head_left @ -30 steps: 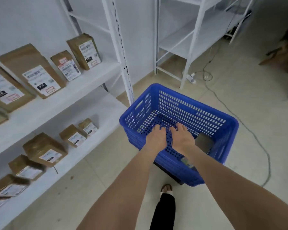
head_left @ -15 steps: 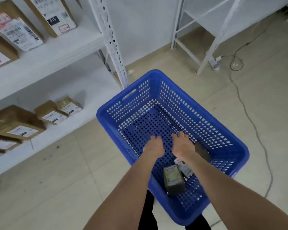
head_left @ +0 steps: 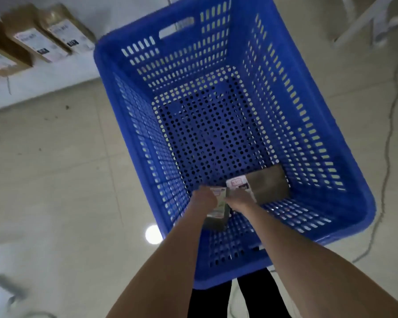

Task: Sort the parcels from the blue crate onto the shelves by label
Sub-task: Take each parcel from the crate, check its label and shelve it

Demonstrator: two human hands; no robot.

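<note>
The left grip (head_left: pixel 203 199) is curling round a small brown cardboard parcel (head_left: pixel 218 211) lying at the perforated plastic crate's (head_left: pixel 308 115) near end. The right grip (head_left: pixel 239 199) is touching its other edge, its fingers blurring beyond telling.

dim even light | floor glare (head_left: pixel 153 234) | edges blurred, possibly motion

A pale beige tiled floor (head_left: pixel 55 180) is dotted with small dark specks (head_left: pixel 67 107), and a round white light reflection (head_left: pixel 153 234) is mirrored in it. A thin grey cable (head_left: pixel 388 157) is laid in wavy bends at the right.
</note>
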